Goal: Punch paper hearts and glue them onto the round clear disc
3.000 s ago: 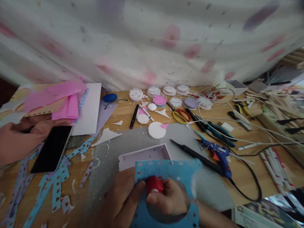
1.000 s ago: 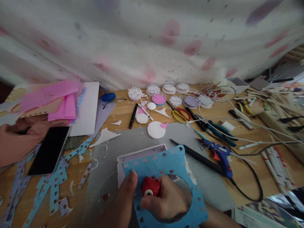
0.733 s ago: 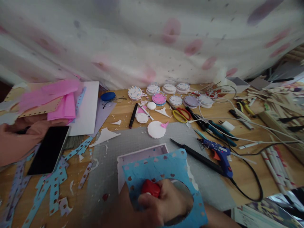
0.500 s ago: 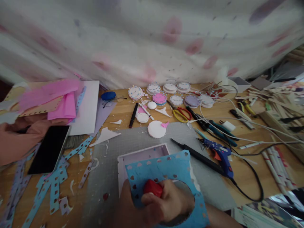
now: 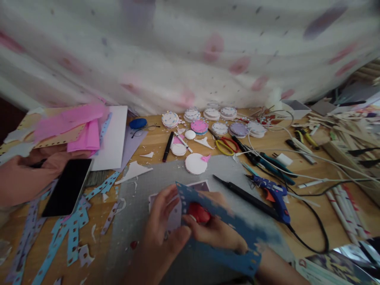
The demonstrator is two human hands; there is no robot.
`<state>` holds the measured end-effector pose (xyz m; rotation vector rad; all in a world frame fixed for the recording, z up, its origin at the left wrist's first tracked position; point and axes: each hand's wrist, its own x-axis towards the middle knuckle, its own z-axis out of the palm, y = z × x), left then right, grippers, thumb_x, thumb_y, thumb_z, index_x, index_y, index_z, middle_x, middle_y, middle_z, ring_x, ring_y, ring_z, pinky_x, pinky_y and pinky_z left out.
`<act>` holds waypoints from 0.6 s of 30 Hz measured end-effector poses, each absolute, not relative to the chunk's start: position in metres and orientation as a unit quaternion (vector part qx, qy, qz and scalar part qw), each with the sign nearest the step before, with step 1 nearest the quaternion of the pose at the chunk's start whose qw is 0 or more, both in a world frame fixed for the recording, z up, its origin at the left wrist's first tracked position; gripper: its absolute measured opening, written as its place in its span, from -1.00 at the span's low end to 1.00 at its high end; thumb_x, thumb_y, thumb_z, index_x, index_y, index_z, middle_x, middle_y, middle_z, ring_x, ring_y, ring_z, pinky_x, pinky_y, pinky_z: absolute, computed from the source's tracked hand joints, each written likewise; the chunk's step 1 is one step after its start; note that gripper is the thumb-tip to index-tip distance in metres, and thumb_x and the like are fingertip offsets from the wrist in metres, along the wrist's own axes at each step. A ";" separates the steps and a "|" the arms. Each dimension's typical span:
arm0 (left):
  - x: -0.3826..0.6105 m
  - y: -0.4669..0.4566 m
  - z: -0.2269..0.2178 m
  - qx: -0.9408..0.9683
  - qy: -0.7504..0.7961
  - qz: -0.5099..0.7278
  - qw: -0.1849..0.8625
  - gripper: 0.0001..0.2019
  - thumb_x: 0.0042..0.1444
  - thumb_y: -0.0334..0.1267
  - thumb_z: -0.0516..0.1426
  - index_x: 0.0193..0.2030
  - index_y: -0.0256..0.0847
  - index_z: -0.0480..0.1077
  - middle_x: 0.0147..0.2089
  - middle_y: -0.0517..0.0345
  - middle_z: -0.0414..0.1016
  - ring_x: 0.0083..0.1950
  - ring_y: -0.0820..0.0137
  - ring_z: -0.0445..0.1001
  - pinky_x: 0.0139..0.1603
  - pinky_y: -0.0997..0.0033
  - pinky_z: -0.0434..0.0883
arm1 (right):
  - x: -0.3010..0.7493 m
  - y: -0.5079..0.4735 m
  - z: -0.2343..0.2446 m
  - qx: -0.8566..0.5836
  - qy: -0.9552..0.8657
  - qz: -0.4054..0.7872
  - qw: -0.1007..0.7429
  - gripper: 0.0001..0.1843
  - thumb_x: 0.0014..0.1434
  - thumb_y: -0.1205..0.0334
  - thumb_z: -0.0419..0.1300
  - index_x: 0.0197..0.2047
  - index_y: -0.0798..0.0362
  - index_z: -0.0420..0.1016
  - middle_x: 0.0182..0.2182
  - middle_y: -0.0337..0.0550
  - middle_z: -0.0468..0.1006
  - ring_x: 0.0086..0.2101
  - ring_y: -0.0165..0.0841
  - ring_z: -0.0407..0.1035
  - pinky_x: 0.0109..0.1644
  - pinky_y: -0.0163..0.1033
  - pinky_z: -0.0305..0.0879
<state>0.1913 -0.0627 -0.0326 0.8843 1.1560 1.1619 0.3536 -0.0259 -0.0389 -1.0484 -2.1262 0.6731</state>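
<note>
My right hand [image 5: 219,233] reaches through a large cut-out in a blue paper sheet [image 5: 208,247]. Its fingers are closed on a small glossy red tool [image 5: 199,213] that looks like a paper punch. Heart-shaped holes run along the sheet's edges, and the sheet stands tilted. My left hand [image 5: 166,229] is at the sheet's left edge, fingers and thumb apart; I cannot tell whether it touches the paper. Partly hidden behind both hands, a pale shallow box [image 5: 204,185] lies on the grey cutting mat [image 5: 130,221].
A black soldering iron-like tool [image 5: 249,198] and a blue glue gun [image 5: 274,196] lie to the right, with cables. Scissors [image 5: 227,146] and decorated discs [image 5: 199,126] sit behind. Punched strips [image 5: 73,229] and a phone [image 5: 68,188] are at left.
The blue sheet has turned from nearly flat to steeply tilted. My left hand has opened and moved up to the sheet's left edge. The red tool stays in my right hand.
</note>
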 end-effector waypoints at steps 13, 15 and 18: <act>0.192 -0.088 0.008 0.294 0.593 0.428 0.615 -0.58 -0.17 0.00 0.42 -0.18 -0.14 0.60 -0.24 0.07 0.69 -0.14 0.11 0.64 -0.17 0.32 0.56 | 0.370 -0.041 0.001 -0.350 -0.885 0.082 0.297 -0.91 0.30 0.33 0.05 -0.28 0.02 0.25 -0.42 -0.20 0.44 -0.43 -0.33 0.31 -0.38 -0.28 0.19; 0.194 -0.091 0.012 0.269 0.604 0.457 0.595 -0.61 -0.23 -0.02 0.44 -0.24 -0.12 0.61 -0.28 0.13 0.69 -0.18 0.17 0.65 -0.21 0.40 0.56 | 0.381 -0.048 0.002 -0.355 -0.864 0.147 0.326 -0.88 0.25 0.42 0.06 -0.18 0.02 0.24 -0.33 -0.18 0.47 -0.33 -0.33 0.35 -0.27 -0.29 0.27; 0.192 -0.096 0.013 0.226 0.615 0.475 0.588 -0.58 -0.33 -0.03 0.48 -0.30 -0.14 0.60 -0.32 0.15 0.69 -0.28 0.23 0.64 -0.30 0.44 0.56 | 0.407 -0.057 -0.009 -0.407 -0.816 0.171 0.374 -0.80 0.23 0.50 0.02 -0.16 0.00 0.24 -0.28 -0.17 0.44 -0.27 -0.34 0.36 -0.19 -0.29 0.31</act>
